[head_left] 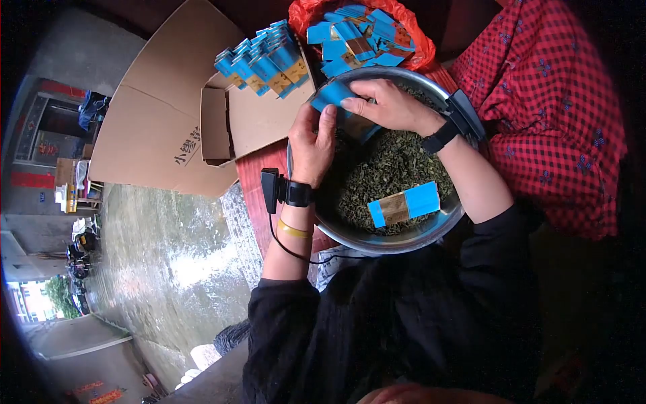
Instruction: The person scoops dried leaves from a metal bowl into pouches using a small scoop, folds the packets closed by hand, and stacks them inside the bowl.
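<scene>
Above the far left part of a metal basin point(431, 237), both hands hold a small blue packet point(331, 96). My left hand point(313, 143) grips it from below with the thumb pressed on its face. My right hand point(393, 106) pinches its right end between thumb and fingers. Dark green dried leaves, like tea point(383, 165), fill the basin. On them near the front lies a blue and gold packet point(398, 206). Another blue and gold packet point(358, 125) lies partly hidden under my hands.
Beyond the basin, an open cardboard box point(259, 121) has rows of blue and gold packets point(266, 60) standing at its far end. A red plastic bag point(425, 47) holds many flat packets point(363, 37). Red checked cloth point(545, 114) is at the right; wet floor point(168, 256) at the left.
</scene>
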The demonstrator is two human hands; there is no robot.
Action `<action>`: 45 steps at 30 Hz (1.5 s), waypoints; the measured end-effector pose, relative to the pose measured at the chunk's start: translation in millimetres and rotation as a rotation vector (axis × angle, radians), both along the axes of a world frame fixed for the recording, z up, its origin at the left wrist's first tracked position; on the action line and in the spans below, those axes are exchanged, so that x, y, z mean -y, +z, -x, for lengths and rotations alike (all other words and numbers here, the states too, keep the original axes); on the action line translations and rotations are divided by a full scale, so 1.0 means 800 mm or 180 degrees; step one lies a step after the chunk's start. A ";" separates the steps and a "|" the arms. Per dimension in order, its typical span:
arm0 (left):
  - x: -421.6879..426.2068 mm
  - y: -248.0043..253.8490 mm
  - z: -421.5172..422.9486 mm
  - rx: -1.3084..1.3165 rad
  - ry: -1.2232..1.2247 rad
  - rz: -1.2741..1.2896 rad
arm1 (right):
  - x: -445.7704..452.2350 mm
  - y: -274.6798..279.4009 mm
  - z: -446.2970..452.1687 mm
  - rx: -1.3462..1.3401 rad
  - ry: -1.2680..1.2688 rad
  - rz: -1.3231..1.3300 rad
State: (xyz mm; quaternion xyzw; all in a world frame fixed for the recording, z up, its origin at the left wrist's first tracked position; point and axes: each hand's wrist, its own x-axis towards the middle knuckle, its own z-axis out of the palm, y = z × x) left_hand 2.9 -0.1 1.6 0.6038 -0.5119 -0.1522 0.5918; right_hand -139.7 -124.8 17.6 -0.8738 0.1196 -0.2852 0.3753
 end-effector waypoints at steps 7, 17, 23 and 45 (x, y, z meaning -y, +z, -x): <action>-0.004 0.004 0.000 0.0664 0.0120 -0.0158 | -0.006 -0.004 -0.008 0.0778 -0.0089 -0.0153; -0.001 0.000 -0.001 0.0375 0.0372 0.0116 | -0.004 0.003 0.000 0.0420 0.0177 -0.0404; 0.013 0.023 -0.092 -0.0837 0.0141 -0.0171 | -0.005 0.003 -0.005 0.0725 -0.0117 -0.0833; 0.169 -0.105 -0.404 -0.0641 0.2050 -0.0608 | -0.032 0.027 0.003 -0.0051 -0.0392 -0.0861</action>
